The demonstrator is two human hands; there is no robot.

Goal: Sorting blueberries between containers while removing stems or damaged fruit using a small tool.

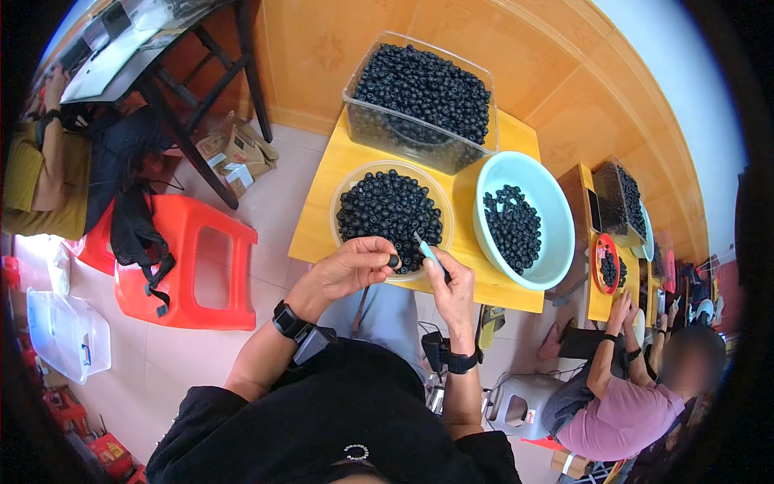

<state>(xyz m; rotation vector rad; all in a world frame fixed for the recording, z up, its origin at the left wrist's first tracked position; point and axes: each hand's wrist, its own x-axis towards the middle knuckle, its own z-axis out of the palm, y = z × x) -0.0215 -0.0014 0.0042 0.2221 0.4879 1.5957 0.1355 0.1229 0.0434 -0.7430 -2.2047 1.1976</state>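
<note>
My left hand (352, 264) pinches a small round black bead-like part (393, 261) between thumb and fingers. In my right hand (454, 292) is a small light-blue-handled trimming knife (427, 252), its short thin tip pointing up and left, slightly apart from the held part. Both hands hover over the near edge of a shallow round tray (337, 202) heaped with similar black parts (387, 206), some with a visible hole. At the tray's right stands a pale turquoise basin (562, 242) with a looser pile of these parts. Whatever finishing the held part has is too small to make out.
A clear plastic bin (379, 133) full of black parts stands at the back of the yellow table (314, 222), against a wood-panelled wall. Left are a red stool (181, 266) and a clear box (68, 335). A co-worker (621, 419) sits at the right, another person at far left.
</note>
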